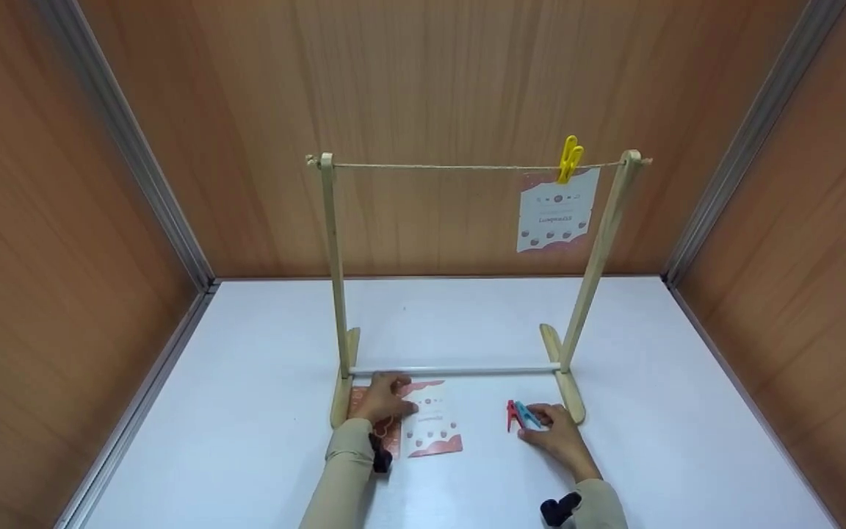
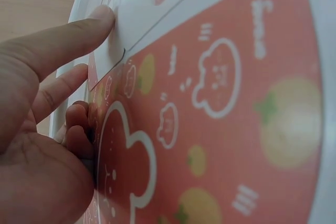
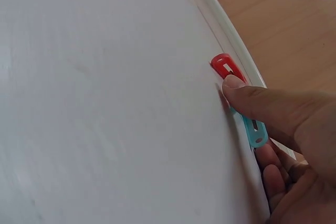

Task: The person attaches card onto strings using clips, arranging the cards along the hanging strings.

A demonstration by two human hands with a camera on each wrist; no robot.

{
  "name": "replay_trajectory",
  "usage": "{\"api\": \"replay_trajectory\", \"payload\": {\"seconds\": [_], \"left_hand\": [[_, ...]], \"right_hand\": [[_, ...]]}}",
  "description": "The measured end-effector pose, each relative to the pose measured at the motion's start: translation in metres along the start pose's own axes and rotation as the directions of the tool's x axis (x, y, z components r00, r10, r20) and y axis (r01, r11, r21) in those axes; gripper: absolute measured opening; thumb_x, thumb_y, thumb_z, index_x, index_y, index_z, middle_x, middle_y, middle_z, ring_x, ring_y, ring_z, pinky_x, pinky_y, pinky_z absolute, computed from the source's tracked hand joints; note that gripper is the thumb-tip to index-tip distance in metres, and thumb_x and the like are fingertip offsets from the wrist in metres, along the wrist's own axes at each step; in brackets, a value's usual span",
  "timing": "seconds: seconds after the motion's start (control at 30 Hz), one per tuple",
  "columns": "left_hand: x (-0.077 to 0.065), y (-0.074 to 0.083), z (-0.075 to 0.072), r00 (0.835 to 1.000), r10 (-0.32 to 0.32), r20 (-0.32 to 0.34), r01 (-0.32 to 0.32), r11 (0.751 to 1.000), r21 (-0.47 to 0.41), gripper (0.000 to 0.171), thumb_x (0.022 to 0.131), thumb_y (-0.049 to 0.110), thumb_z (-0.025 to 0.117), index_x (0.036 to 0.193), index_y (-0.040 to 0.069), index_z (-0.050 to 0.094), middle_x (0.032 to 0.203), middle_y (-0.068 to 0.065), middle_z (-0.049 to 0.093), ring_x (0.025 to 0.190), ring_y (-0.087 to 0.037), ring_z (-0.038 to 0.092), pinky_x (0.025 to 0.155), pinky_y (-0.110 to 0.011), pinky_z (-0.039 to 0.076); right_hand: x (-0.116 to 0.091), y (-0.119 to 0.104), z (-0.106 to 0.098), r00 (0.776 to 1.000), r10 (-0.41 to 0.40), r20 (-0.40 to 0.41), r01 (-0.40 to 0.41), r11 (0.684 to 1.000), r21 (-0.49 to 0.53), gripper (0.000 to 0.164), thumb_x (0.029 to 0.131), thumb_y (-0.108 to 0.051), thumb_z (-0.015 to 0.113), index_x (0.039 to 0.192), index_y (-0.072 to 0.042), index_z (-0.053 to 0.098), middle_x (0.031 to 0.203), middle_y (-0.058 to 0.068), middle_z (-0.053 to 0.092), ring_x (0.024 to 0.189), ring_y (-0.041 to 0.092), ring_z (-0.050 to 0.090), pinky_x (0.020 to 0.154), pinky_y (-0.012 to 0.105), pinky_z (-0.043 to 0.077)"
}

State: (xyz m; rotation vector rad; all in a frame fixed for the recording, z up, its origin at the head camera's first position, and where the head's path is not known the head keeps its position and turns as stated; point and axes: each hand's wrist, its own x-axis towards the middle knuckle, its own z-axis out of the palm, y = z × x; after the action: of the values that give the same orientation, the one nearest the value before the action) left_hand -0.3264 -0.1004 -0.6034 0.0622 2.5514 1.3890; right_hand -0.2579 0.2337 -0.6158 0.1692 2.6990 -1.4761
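Note:
My left hand [image 1: 385, 399] is at two printed cards lying side by side before the rack. Its thumb lies over the white strawberry card [image 1: 434, 422], the index finger close by, pinching the card's left edge. Under this hand is the orange-red card [image 2: 178, 108] with bunny and fruit drawings, partly hidden in the head view. Toward the right, my right hand [image 1: 559, 436] pinches a blue clothespin [image 1: 528, 415] between thumb and fingers, low over the table. A red clothespin [image 3: 227, 64] sits right against the blue one, close to the thumb tip.
A wooden rack [image 1: 603, 242] stands on the white table [image 1: 261, 397], with a string [image 1: 430, 167] across its top and a white bar [image 1: 452, 369] low down. Near the string's right end, a yellow clothespin [image 1: 570, 159] holds another card [image 1: 555, 213]. Wood-grain panels [image 1: 430, 88] surround the table.

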Motion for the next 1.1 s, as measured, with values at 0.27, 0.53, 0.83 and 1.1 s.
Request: {"api": "replay_trajectory", "payload": {"seconds": [0.27,0.53,0.83,1.1], "left_hand": [[-0.0024,0.0009,0.0002,1.000,-0.029,-0.005,0.029,1.000,-0.002,0.049,0.072,0.017,0.083,0.115,0.012,0.061,0.118,-0.013,0.049,0.104,-0.028,0.051,0.088,-0.044,0.048],[-0.0046,0.0032,0.0003,0.999,-0.052,0.002,0.052,0.999,-0.007,0.047,0.073,0.015,0.082,0.114,0.012,0.060,0.117,-0.013,0.046,0.096,-0.027,0.051,0.070,-0.035,0.049],[-0.0039,0.0017,-0.0004,1.000,0.029,-0.008,-0.029,0.999,0.039,0.045,0.072,0.011,0.083,0.110,0.008,0.059,0.112,-0.012,0.047,0.099,-0.026,0.049,0.087,-0.043,0.046],[-0.0046,-0.0001,-0.0018,0.999,0.033,0.001,-0.033,0.999,-0.016,0.044,0.073,0.005,0.080,0.109,0.005,0.056,0.099,-0.011,0.054,0.086,-0.022,0.051,0.072,-0.033,0.046]], "right_hand": [[-0.0003,0.0014,-0.0009,0.999,-0.032,-0.016,0.032,0.999,0.011,0.046,0.073,-0.013,0.081,0.113,0.002,0.063,0.101,0.011,0.055,0.092,0.021,0.051,0.081,0.030,0.041],[0.0008,0.0034,-0.0016,1.000,-0.009,-0.012,0.009,1.000,0.004,0.046,0.075,-0.016,0.081,0.115,0.000,0.064,0.104,0.009,0.057,0.094,0.020,0.052,0.083,0.031,0.042],[0.0025,0.0052,-0.0037,1.000,0.009,-0.014,-0.009,1.000,0.029,0.047,0.075,-0.018,0.081,0.116,-0.001,0.065,0.106,0.009,0.058,0.095,0.020,0.053,0.084,0.031,0.042],[0.0028,0.0090,-0.0077,0.998,0.067,-0.005,-0.067,0.994,0.090,0.043,0.080,-0.020,0.077,0.117,-0.002,0.065,0.106,0.009,0.061,0.095,0.020,0.055,0.081,0.029,0.044]]}}
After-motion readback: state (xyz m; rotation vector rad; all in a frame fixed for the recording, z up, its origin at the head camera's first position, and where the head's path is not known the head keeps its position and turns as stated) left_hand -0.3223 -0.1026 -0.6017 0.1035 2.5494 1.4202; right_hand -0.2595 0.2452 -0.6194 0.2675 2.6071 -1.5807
